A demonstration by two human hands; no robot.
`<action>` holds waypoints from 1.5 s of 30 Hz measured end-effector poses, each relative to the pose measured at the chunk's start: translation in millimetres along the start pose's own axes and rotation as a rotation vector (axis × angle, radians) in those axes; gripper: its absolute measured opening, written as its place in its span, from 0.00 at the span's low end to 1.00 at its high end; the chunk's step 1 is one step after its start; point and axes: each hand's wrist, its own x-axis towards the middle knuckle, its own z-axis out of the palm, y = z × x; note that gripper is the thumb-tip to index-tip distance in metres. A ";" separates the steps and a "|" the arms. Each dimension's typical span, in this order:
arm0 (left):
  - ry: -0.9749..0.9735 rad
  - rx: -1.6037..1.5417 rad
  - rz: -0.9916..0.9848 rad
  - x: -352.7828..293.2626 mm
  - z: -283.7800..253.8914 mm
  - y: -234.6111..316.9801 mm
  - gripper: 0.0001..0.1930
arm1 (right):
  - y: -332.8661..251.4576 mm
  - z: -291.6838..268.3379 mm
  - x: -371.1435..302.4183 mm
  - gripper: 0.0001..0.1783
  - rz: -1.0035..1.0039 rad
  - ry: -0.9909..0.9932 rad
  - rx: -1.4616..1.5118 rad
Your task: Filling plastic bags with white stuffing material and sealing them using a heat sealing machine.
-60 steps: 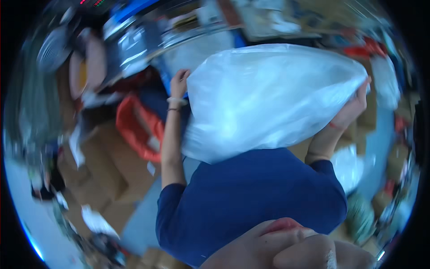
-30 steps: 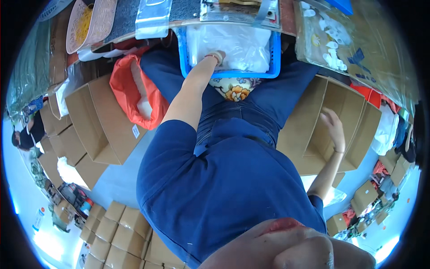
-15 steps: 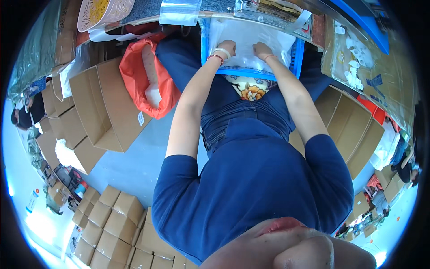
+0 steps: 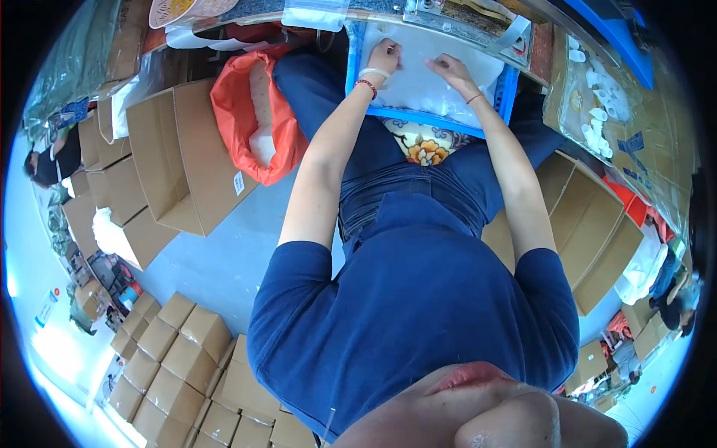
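Translucent white plastic film or bags fill a blue crate at my lap. My left hand is over the left part of the plastic, its fingers curled closed. My right hand is over the middle of it, with thumb and fingers drawn together in a pinch. Whatever lies between the fingers of either hand is too small to make out. A pale bangle and a red bead bracelet circle my left wrist; a thin red cord is on the right one.
An open red sack with white contents stands left of my legs, beside an open carton. Another open carton is at right. White plastic parts lie on the right-hand surface. Stacked boxes stand on the floor.
Both hands have shifted over the plastic. The right hand's fingers have gone from a fist to a looser pinch, and the plastic lies flatter. The whole view has tilted slightly.
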 end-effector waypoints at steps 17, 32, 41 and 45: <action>0.243 0.187 0.396 -149.0 -54.5 119.3 0.08 | -66.5 -54.8 -195.9 0.17 -0.363 0.282 0.073; 0.480 1.116 0.910 -272.9 -169.9 167.8 0.17 | -30.7 -87.9 -346.0 0.09 -0.121 0.725 0.323; 0.291 0.093 0.728 -259.1 -128.2 151.7 0.05 | -38.7 -102.0 -323.3 0.10 -0.564 0.498 0.033; 0.161 0.401 0.784 -222.2 -91.8 135.8 0.09 | -46.0 -53.5 -206.9 0.09 -0.747 0.427 -0.286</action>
